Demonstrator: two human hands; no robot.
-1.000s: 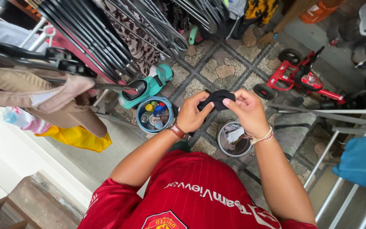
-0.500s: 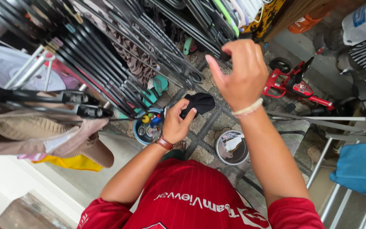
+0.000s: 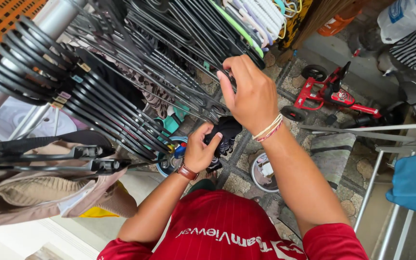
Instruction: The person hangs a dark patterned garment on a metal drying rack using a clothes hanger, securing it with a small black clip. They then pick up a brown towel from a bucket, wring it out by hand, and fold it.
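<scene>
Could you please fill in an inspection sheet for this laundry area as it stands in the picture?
Surface: stone-patterned floor, partly covered by toys and tubs.
Job's things: small black garment bunched in the left hand; row of dark hangers on the rack, reached by the right hand.
Clutter: red toy trike, round tub with cloth in it, blue tub mostly hidden by the hangers.
Grippers: left hand closed on the garment; right hand's fingers pinch at a hanger among the row.
Cables: nothing seen.
Surroundings: beige clothing hung at left, blue cloth on a metal rack at right.
</scene>
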